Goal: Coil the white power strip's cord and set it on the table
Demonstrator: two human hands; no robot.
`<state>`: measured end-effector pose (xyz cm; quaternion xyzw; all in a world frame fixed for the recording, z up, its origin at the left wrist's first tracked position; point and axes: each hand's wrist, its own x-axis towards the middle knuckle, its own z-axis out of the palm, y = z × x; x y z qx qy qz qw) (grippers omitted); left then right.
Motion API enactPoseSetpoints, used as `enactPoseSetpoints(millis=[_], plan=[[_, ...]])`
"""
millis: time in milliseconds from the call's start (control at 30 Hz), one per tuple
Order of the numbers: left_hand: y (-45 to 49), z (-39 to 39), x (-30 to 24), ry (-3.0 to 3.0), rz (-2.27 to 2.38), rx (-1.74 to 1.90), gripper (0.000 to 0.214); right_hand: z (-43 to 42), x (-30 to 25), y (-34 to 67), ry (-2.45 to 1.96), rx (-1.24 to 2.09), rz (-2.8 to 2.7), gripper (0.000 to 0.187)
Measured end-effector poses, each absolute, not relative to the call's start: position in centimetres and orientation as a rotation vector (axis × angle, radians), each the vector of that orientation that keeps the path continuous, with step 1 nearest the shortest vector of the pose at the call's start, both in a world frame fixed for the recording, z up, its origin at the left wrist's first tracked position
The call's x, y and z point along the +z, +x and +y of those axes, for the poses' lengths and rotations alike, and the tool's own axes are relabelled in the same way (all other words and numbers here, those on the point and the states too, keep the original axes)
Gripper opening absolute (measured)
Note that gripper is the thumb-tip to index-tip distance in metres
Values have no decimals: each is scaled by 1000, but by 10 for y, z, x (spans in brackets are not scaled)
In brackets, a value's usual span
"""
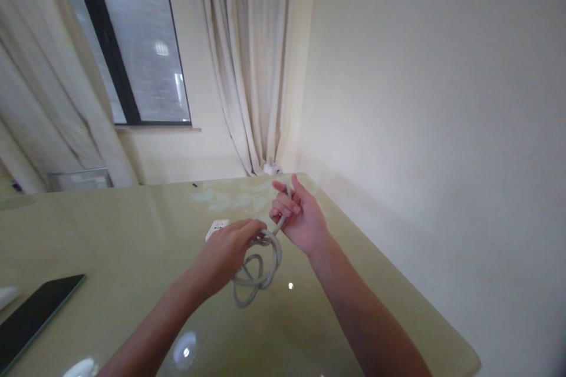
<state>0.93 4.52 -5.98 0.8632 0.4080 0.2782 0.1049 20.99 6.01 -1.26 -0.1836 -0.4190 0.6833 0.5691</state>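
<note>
A light grey cable [277, 254] hangs in loose coils above the glossy table, a little right of the middle of the view. My left hand [234, 244] is closed around the top of the coils, its palm side turned away from me. A straight length of the cable runs up from there to my right hand [303, 215], whose curled fingers hold it while the thumb points upward. Just behind my left hand is a white power strip socket [217, 226], partly hidden by that hand.
The greenish table [145, 247] reaches to the wall on the right. A dark flat panel [39, 318] lies at the left, with a white object [7, 296] beside it. A small dark piece [194, 185] is near the far edge. Curtains [252, 59] hang behind.
</note>
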Motion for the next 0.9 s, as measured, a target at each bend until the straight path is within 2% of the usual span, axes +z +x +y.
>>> enactPoseSetpoints(millis=[167, 300, 400, 533, 700, 833, 900], plan=[[-2, 54, -55, 2299, 1170, 1196, 26, 60, -5, 225, -281, 1381, -824, 29], [0, 52, -54, 2403, 1424, 1404, 22, 51, 3, 220, -237, 1350, -758, 26], [5, 47, -58, 2496, 1613, 1299, 32, 41, 10, 213, -153, 1326, -740, 24], [18, 40, -66, 2518, 1636, 1059, 42, 30, 14, 210, -95, 1313, -759, 27], [30, 36, -71, 2353, 1500, 1201, 41, 23, 17, 213, -183, 1219, -778, 37], [29, 41, -71, 2164, 1262, 1286, 32, 24, 17, 212, -245, 1074, -808, 27], [28, 43, -71, 2050, 1138, 1269, 36, 25, 16, 212, -278, 1009, -839, 25]])
